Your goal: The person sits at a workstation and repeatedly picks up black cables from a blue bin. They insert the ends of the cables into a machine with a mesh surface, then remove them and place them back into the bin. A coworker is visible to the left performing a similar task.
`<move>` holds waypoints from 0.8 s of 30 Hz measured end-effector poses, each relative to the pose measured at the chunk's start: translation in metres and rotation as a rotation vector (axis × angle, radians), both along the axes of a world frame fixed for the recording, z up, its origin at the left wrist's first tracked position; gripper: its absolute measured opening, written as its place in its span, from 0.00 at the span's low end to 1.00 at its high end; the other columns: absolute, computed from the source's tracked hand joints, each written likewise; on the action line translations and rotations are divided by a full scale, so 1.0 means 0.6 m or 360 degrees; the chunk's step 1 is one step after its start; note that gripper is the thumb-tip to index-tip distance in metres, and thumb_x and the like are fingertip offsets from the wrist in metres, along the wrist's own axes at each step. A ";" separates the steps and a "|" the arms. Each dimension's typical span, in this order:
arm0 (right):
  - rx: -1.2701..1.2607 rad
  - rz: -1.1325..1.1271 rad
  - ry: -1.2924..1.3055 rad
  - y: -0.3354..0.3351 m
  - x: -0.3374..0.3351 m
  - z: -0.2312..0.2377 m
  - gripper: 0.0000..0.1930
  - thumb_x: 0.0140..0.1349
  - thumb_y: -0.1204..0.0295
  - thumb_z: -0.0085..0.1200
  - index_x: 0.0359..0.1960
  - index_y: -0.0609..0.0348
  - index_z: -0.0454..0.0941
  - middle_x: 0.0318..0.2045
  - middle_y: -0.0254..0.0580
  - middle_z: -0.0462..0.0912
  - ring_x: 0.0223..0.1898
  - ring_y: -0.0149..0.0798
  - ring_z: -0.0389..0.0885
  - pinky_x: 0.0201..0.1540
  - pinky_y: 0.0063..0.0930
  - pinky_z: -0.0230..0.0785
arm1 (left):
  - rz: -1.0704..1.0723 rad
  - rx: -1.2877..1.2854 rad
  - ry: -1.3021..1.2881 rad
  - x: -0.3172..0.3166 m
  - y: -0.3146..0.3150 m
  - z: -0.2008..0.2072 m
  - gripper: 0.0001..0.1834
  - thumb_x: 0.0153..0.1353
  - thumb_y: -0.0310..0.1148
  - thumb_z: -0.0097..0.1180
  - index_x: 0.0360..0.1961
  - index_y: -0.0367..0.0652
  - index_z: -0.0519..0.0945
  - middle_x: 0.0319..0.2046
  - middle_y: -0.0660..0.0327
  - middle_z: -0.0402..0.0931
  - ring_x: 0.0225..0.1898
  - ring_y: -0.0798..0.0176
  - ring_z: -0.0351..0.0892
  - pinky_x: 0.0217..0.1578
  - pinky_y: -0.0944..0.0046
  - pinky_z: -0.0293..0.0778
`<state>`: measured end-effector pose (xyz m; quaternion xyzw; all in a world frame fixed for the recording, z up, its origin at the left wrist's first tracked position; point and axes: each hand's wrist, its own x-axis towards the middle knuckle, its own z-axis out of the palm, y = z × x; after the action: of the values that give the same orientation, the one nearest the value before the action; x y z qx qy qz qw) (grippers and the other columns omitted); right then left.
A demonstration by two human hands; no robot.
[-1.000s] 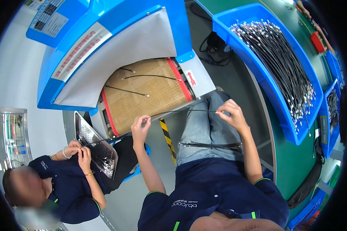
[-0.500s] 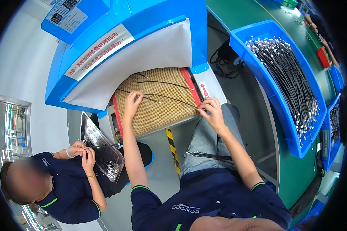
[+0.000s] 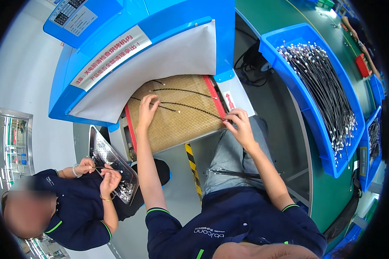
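A thin black cable (image 3: 190,105) with small end fittings lies bowed across the tan mesh conveyor belt (image 3: 177,129). At its left end is my left hand (image 3: 147,111), with thumb and fingers a little apart over the belt. My right hand (image 3: 239,124) is at the cable's right end, by the belt's red edge; its thumb and forefinger stand slightly apart around the tip. Farther in lies another black cable (image 3: 186,90), and a shorter-looking one (image 3: 168,108) partly passes under my left hand. A bundle of black cables (image 3: 233,174) rests across my lap.
The blue machine (image 3: 224,47) with a white curtain (image 3: 181,52) hangs over the belt's far end. At right, a blue bin (image 3: 307,99) of many cables stands on a green table (image 3: 328,207). At left, a seated co-worker handles a cable over a metal tray (image 3: 100,142).
The belt's cables have shifted slightly toward the machine. My left fingers have moved up and parted, and my right fingertips have loosened at the cable's end. The co-worker's hands have moved.
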<state>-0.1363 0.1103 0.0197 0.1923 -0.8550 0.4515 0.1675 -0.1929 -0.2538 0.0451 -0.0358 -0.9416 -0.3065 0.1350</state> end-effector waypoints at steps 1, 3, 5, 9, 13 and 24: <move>-0.0084 -0.0005 -0.0043 0.009 0.010 0.003 0.08 0.49 0.74 0.62 0.32 0.57 0.79 0.37 0.38 0.75 0.46 0.44 0.72 0.52 0.38 0.64 | 0.0035 0.0053 0.0033 0.006 0.009 0.006 0.12 0.57 0.31 0.57 0.42 0.39 0.77 0.45 0.54 0.75 0.51 0.52 0.72 0.52 0.60 0.67; -0.0053 0.0071 -0.0200 0.032 0.040 0.013 0.07 0.52 0.74 0.60 0.34 0.58 0.80 0.36 0.42 0.77 0.43 0.46 0.74 0.47 0.34 0.67 | 0.0128 0.0149 0.0095 0.039 0.025 0.017 0.12 0.58 0.30 0.57 0.42 0.39 0.77 0.45 0.54 0.75 0.52 0.53 0.72 0.52 0.60 0.66; -0.0055 0.0242 -0.0496 0.060 0.076 0.004 0.08 0.54 0.72 0.59 0.35 0.59 0.79 0.37 0.45 0.78 0.41 0.47 0.76 0.47 0.36 0.68 | 0.0084 0.0259 0.0244 0.090 0.051 0.011 0.10 0.59 0.29 0.55 0.41 0.38 0.78 0.43 0.54 0.75 0.48 0.53 0.73 0.52 0.59 0.67; 0.0408 0.0721 -0.1036 0.103 0.151 -0.009 0.15 0.60 0.62 0.54 0.42 0.60 0.78 0.42 0.51 0.79 0.45 0.53 0.76 0.48 0.41 0.68 | 0.0195 0.0828 -0.0124 0.208 0.172 -0.029 0.09 0.61 0.29 0.53 0.41 0.39 0.78 0.39 0.57 0.76 0.45 0.58 0.74 0.49 0.61 0.68; 0.0500 0.0754 -0.1256 0.120 0.226 -0.051 0.18 0.58 0.62 0.56 0.46 0.61 0.77 0.42 0.52 0.79 0.46 0.55 0.76 0.50 0.42 0.68 | -0.0315 0.0626 -0.0373 0.297 0.261 -0.101 0.13 0.60 0.31 0.54 0.47 0.42 0.76 0.49 0.55 0.73 0.53 0.53 0.70 0.55 0.58 0.65; 0.0460 0.0657 -0.1504 0.131 0.276 -0.073 0.18 0.55 0.69 0.58 0.47 0.62 0.75 0.41 0.60 0.79 0.45 0.57 0.77 0.48 0.41 0.68 | -0.0775 0.0294 -0.0663 0.409 0.343 -0.200 0.23 0.64 0.41 0.51 0.57 0.44 0.68 0.59 0.49 0.62 0.62 0.47 0.58 0.61 0.53 0.57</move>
<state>0.0292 0.1889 -0.0242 0.1532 -0.8351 0.3902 -0.3561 0.0526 -0.0479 -0.0747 -0.1839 -0.8810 -0.4146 -0.1349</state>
